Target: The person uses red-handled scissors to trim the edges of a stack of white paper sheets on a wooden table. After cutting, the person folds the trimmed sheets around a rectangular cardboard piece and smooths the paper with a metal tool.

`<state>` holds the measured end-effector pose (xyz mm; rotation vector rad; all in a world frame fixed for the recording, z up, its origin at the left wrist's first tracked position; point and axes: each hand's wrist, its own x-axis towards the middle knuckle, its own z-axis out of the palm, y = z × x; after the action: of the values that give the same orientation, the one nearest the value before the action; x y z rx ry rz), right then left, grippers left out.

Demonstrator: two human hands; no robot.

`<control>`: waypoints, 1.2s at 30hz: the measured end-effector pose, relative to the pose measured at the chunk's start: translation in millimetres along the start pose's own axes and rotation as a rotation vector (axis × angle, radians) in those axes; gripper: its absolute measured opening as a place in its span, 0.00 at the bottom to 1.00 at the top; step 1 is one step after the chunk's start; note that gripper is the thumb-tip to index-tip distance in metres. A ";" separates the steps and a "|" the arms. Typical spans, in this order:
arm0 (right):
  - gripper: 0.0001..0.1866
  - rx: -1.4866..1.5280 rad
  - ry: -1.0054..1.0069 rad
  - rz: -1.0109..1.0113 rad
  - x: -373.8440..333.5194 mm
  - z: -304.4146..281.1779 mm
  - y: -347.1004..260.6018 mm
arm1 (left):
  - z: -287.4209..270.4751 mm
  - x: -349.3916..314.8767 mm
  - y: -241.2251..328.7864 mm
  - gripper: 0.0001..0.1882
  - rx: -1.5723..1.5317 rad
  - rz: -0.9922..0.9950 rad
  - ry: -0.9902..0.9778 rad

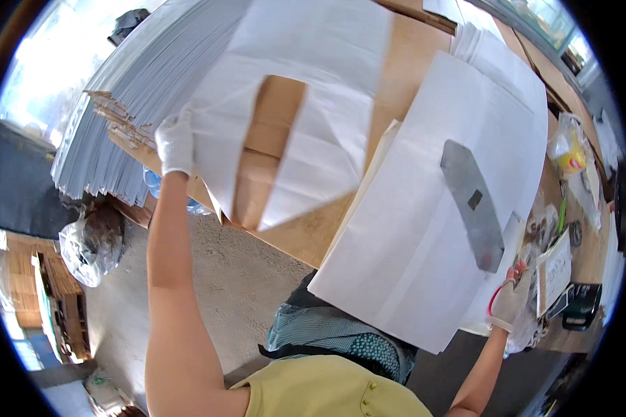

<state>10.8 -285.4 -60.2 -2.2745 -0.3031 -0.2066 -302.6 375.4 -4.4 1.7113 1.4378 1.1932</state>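
Observation:
My left hand (175, 142), in a white glove, is closed at the left edge of a large white paper sheet (327, 132). The sheet is creased and folded, with a brown strip (271, 132) showing in its middle. Low on the right, my gloved right hand (511, 299) is closed around a tool with a red loop, perhaps scissors; most of it is hidden. Beside that hand lies a stack of white sheets (403, 236). A flat grey metal plate (466, 201) with cut corners and a small dark square rests on the stack.
A tall, fanned pile of white-faced sheets (153, 76) stands at the far left. Brown board (292, 229) covers the table. Along the right are a plastic bag with a yellow pack (570, 156), a black box (581, 306) and small items. A plastic bag (90, 243) sits below left.

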 end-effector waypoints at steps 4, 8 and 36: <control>0.23 0.006 -0.144 0.227 -28.5 -4.6 -21.4 | -6.5 36.0 -56.1 0.25 0.315 -0.030 -0.069; 0.33 -0.173 -0.255 0.014 -76.4 -10.4 -17.8 | 2.8 27.1 -93.1 0.26 0.547 0.007 -0.148; 0.26 0.431 0.162 0.371 -53.2 35.4 19.8 | 130.8 -302.7 34.5 0.20 0.140 0.631 -0.759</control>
<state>-32.7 -279.4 -110.5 -1.8316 0.1497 -0.1165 -172.7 87.8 -106.1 2.4491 0.5407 0.5739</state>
